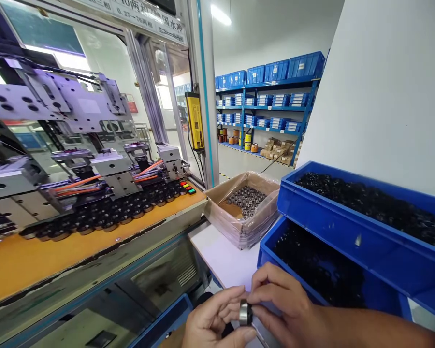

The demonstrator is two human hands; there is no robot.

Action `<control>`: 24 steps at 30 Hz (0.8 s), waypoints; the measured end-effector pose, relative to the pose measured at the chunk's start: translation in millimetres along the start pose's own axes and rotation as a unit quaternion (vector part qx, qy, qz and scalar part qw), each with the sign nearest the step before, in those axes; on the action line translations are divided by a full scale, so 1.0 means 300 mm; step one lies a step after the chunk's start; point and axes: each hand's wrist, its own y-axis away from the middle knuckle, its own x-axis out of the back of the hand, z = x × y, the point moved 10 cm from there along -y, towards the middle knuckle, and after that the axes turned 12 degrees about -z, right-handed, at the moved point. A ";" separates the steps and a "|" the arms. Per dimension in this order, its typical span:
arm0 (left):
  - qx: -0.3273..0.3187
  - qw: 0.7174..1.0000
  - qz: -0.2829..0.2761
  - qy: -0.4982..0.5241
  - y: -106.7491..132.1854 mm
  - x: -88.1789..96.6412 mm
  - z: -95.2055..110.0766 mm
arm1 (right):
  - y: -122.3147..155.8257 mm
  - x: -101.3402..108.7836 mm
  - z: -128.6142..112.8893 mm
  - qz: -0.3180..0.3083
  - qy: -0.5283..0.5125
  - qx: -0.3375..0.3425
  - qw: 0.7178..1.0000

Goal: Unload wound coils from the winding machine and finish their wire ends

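Low in the head view, my two hands come together around a small motor stator [243,313], a silver metal ring with a black part on its right side. My left hand [215,321] grips the metal ring between thumb and fingers. From the right, my right hand [284,297] is closed at the black side, its thumb and fingertips pressed there. Part of the stator is hidden behind the fingers. Beyond my hands stands a plastic-lined cardboard box [230,232] of small metal parts. Right of it, an upper blue bin [333,210] and a lower blue bin [271,256] hold black parts.
On the left, a machine with metal fixtures [121,181] stands over an orange worktop [137,224], where several black-and-metal stators [110,212] are lined up. The box rests on a white table [221,258]. Below is another blue bin [163,321]. Blue shelves [275,84] stand behind.
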 end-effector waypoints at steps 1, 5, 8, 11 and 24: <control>0.005 1.000 0.002 0.009 0.001 0.002 -0.008 | -0.002 -0.004 -0.001 -0.009 0.001 0.004 1.000; 0.012 1.000 0.011 0.015 0.005 0.019 -0.010 | -0.004 -0.025 -0.019 -0.035 0.027 0.040 0.998; 0.002 1.000 0.017 0.002 0.004 0.028 0.010 | 0.000 -0.025 -0.036 -0.012 0.085 0.067 0.994; -0.014 1.000 0.021 -0.005 0.002 0.028 0.032 | -0.006 -0.029 -0.042 -0.013 0.112 0.073 0.991; 0.029 0.998 0.018 0.045 0.005 0.028 0.002 | -0.001 -0.021 -0.079 0.006 0.174 0.106 0.979</control>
